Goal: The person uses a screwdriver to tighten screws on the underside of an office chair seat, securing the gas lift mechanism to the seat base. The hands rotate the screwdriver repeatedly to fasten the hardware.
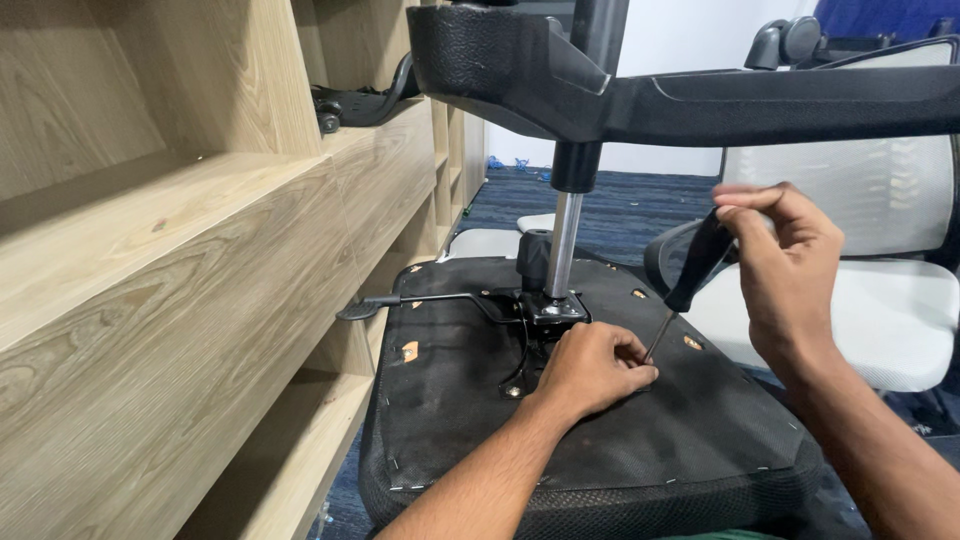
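Pressure should run straight down the screwdriver (690,285), gripped in the right hand (785,270), while left hand (590,368) fingers pinch the screw steady on the seat underside (600,440).

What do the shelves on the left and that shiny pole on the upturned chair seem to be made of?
The shelves look like pale wood-grain board, probably laminate, with a matt printed-looking grain. The pole looks like polished metal, with bright reflective streaks along it.
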